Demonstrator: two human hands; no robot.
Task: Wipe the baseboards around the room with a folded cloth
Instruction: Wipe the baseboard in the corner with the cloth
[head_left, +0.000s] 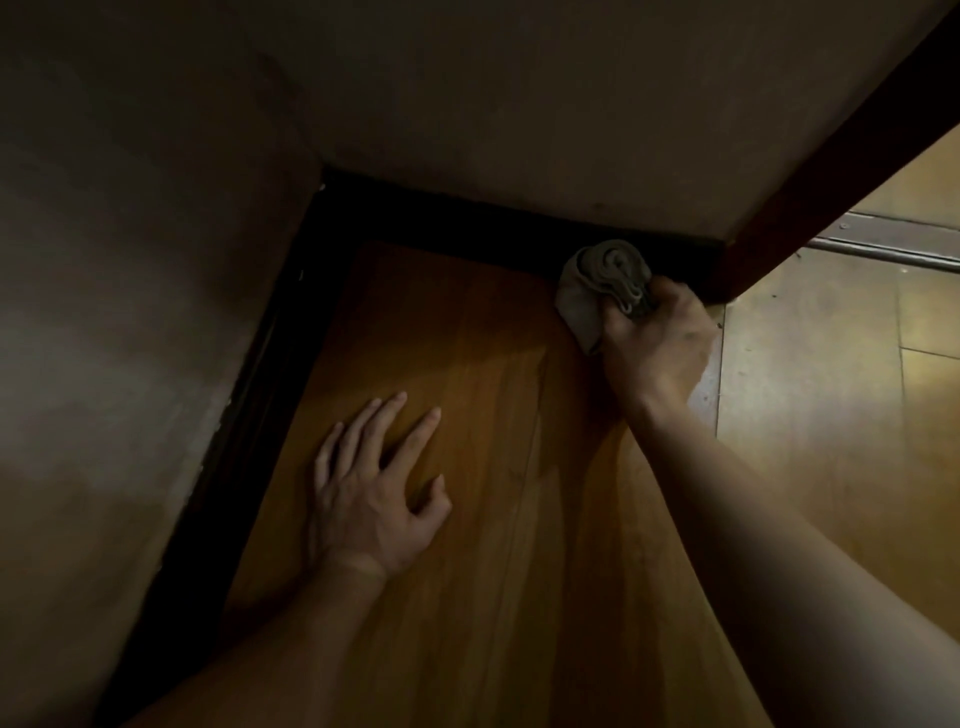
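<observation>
Dim room corner, wooden floor meeting two plain walls. Dark baseboard along the far wall, another run along the left wall, both meeting at the floor's far-left corner. Grey folded cloth, bunched in layers, pressed against the far baseboard near its right end, just beside a reddish-brown door frame. Grip of right hand clamped round the cloth, fingers curled. Grip of left hand apart, palm flat on the floor, fingers spread, well apart from the cloth. Metal threshold strip beyond the frame, far right.
</observation>
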